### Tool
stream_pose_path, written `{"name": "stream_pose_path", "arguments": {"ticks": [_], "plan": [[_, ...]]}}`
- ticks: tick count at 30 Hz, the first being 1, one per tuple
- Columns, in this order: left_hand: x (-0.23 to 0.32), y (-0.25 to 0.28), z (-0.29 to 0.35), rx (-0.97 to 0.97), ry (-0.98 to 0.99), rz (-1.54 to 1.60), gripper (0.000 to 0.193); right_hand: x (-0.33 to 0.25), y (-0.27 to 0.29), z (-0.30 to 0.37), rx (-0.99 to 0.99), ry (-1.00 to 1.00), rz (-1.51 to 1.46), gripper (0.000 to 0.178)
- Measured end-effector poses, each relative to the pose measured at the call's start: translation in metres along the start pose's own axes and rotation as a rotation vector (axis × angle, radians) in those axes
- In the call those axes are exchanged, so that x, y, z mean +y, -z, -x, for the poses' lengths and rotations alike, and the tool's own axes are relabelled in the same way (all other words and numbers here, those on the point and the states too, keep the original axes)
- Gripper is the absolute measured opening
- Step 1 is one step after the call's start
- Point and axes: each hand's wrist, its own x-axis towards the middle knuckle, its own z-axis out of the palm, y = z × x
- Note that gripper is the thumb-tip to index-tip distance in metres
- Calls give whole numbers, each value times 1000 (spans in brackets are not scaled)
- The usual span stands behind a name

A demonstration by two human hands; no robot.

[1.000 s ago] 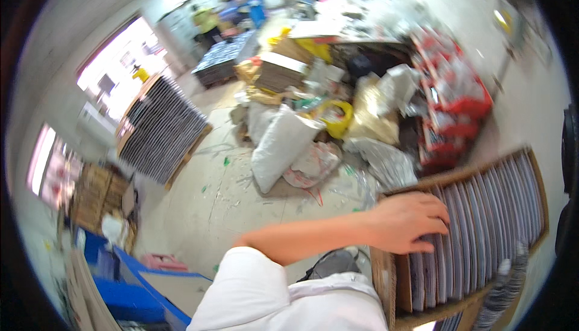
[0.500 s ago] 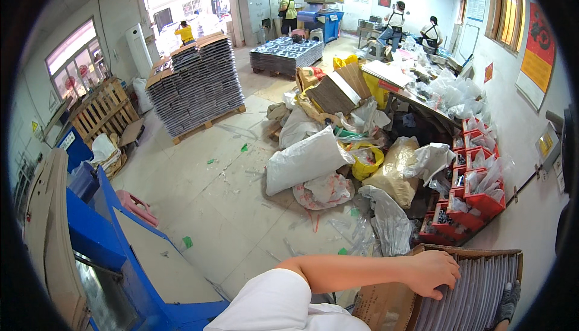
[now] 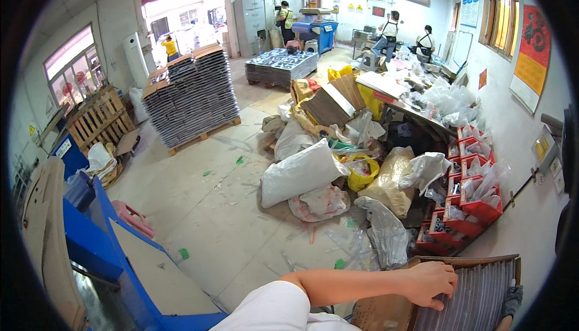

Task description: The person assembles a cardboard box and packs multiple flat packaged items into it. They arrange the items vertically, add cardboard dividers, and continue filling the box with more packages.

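Observation:
At the lower right stands an uncovered cardboard box (image 3: 383, 313), packed with a row of thin, flat panels (image 3: 473, 292) on edge, in what looks like clear wrapping. My bare left hand (image 3: 429, 284) reaches across from the left over the box's side. Its fingers are bent down over the panels' top edges at the left end of the row. At the right end is my right hand (image 3: 512, 302) in a dark grey glove, its fingers curled against the row or the box wall. Much of that hand is cut off near the picture's rim, and what it grips is hidden.
Beyond the box lie a grey plastic bag (image 3: 386, 234), white sacks (image 3: 304, 173) and red parts bins (image 3: 479, 201) along the wall. A blue machine (image 3: 154, 276) flanks my left. A tall panel stack (image 3: 193, 98) stands on a pallet. Several people work farther back.
The whole view has shifted slightly, so the room sits a little lower and left. My left hand keeps its place on the panels; more of my gloved right hand shows.

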Motion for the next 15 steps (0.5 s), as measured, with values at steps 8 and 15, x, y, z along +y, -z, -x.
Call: {"name": "stream_pose_path", "arguments": {"ticks": [8, 15], "plan": [[3, 9, -8, 117, -43, -128, 26, 69, -101, -37, -12, 379, 32, 39], [17, 9, -16, 58, 106, -249, 18, -26, 18, 44, -97, 223, -144, 50]]}}
